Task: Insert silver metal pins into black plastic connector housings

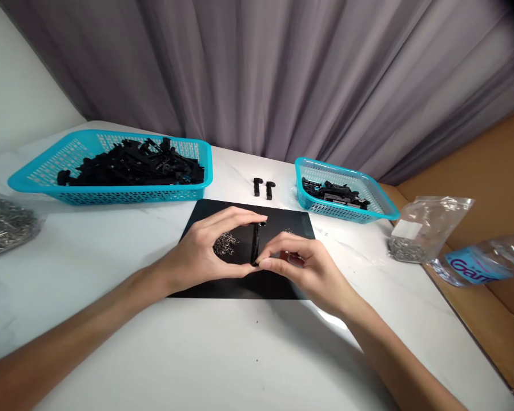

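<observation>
My left hand [209,242] grips a slim black plastic part [255,244] upright by its two ends, thumb at the bottom and fingers at the top. At the part's lower end, the pinched fingertips of my right hand [302,262] touch it; anything tiny between them is hidden. Under both hands lies a black mat [240,290]. On it, a pile of small metal pieces [225,244] shows inside the curve of my left hand. A second scatter of small metal bits [288,231] is partly covered by my right hand.
Two black parts [263,188] stand behind the mat. A large blue basket [132,194] of black parts is at left, a smaller blue basket [346,214] at right. Bags of metal pieces lie at far left [8,222] and right [411,240], beside a plastic bottle [475,265].
</observation>
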Demonstrator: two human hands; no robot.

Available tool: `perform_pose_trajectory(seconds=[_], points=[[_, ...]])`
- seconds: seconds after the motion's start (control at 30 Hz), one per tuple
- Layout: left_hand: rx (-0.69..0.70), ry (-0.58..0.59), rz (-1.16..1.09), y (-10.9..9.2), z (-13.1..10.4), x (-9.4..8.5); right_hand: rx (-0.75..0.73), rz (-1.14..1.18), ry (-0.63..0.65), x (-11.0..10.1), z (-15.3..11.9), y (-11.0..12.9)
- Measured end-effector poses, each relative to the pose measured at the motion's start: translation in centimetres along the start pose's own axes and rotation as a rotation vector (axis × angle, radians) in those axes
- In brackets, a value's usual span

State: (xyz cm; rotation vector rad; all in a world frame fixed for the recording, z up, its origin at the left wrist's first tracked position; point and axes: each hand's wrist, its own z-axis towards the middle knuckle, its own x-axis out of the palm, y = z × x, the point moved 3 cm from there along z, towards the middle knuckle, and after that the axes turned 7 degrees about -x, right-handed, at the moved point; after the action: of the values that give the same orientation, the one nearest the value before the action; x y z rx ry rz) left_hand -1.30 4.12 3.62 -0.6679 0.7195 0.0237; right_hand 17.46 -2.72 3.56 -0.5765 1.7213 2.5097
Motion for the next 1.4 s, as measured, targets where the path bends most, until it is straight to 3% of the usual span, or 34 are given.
perform_pose_trajectory(seconds=[0.27,0.5,0.63,0.83,0.93,1.07,1.23,1.4], points=[[0.007,0.034,0.03,0.2,-0.4,0.5,-0.107,-0.287,0.091,0.3,-0.5,0.8],[-0.002,0.021,0.027,0.0,-0.4,0.7,-0.116,-0.297,0.117,-0.1,-0.4,1.3],[0.014,0.049,0.012,0.0,-0.7,1.2,-0.038,-0.27,0.112,-0.1,-0.4,0.4],[0.101,-0.025,0.064,-0.3,-0.9,1.3,0.229,-0.061,0.043,-0.7,-0.2,-1.7],[0.167,-0.056,0.111,-0.6,-0.9,1.3,0.263,-0.029,0.033,-0.4,-0.1,-2.0],[0.17,-0.081,0.129,-0.6,-0.9,1.2,0.225,-0.032,0.009,-0.1,-0.2,-1.6],[-0.024,-0.052,0.043,-0.1,-0.8,1.2,0.145,-0.081,0.042,-1.3,-0.1,-0.1],[-0.076,-0.026,-0.017,-0.2,-0.6,1.1,-0.02,-0.27,-0.199,-2.8,-0.6,1.1]])
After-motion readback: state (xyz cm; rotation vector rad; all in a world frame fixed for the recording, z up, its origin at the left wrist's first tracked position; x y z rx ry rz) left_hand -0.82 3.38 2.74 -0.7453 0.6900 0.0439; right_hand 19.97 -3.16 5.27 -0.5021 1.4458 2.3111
